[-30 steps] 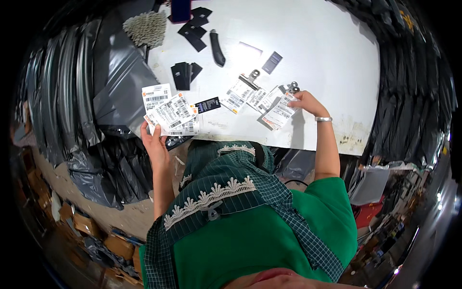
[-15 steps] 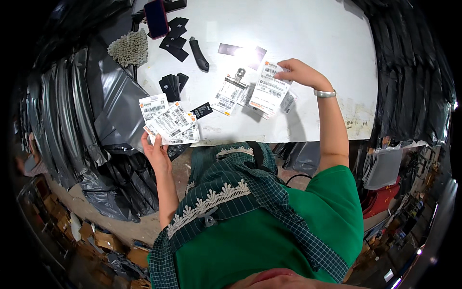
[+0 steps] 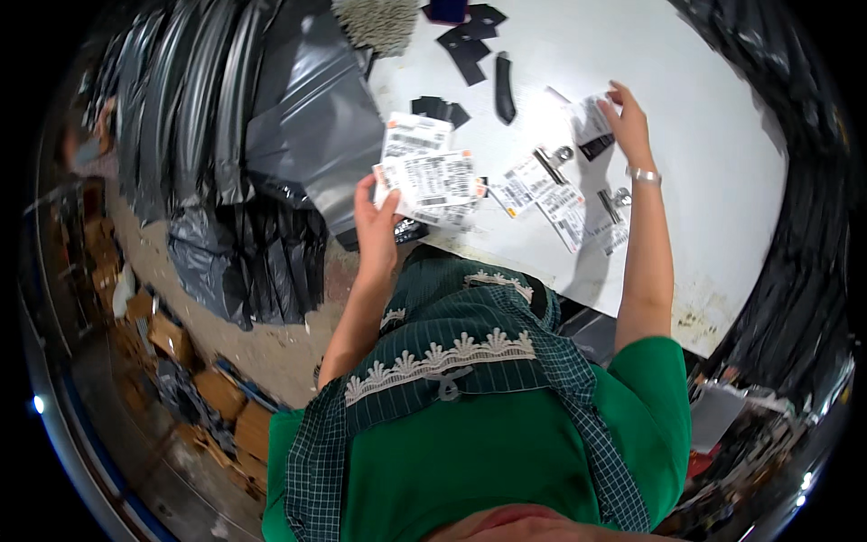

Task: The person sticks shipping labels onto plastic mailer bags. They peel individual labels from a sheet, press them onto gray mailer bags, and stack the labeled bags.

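Note:
My left hand (image 3: 377, 217) is closed on a fan of white shipping labels (image 3: 424, 176) with barcodes and orange marks, above the table's near left edge. Farther off, at the right, my right hand (image 3: 625, 126) pinches the edge of a white shipping label (image 3: 585, 116). A black card (image 3: 596, 147) shows just below that label. Between the hands lie more labels (image 3: 526, 184) under a metal binder clip (image 3: 549, 166). Beside my right wrist, a second binder clip (image 3: 610, 206) sits on another label (image 3: 613, 238).
On the white table (image 3: 695, 226) lie a black utility knife (image 3: 504, 88), dark cards (image 3: 465, 50) and more black cards (image 3: 441, 110). A phone (image 3: 447, 9) and a shaggy grey cloth (image 3: 379, 25) are at the far edge. Black plastic bags (image 3: 312, 126) hang along the left side.
The view has turned, so the table sits farther right in it. My right hand has moved farther out over the table. A second binder clip now shows. My left hand keeps its labels.

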Available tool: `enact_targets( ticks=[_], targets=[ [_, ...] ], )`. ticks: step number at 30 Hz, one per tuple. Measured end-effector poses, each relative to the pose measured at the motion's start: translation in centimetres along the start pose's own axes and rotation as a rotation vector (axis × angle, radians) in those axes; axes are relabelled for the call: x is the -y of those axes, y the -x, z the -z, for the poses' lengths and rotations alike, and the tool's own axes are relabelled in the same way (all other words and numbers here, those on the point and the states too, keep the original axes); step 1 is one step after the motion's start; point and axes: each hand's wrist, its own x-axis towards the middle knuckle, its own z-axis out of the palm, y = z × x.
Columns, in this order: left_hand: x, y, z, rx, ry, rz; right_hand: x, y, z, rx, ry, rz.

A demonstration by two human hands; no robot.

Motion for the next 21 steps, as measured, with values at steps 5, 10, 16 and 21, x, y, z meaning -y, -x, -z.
enact_targets(
  ticks=[5,10,16,21],
  targets=[
    [1.1,-0.1,0.7,0.109,-0.047,0.023,13.3,8.0,-3.9,0.667,-0.474,0.075],
    [0.5,0.3,0.6,0.132,-0.029,0.018,16.1,10.1,-6.5,0.829,-0.483,-0.054],
    [0.5,-0.2,1.4,0.09,0.038,0.038,18.5,11.2,-7.2,0.564,-0.615,-0.086],
    [1.7,-1.3,3.0,0.082,0.057,-0.044,18.8,8.9,-8.7,0.933,-0.549,-0.081]
  ],
)
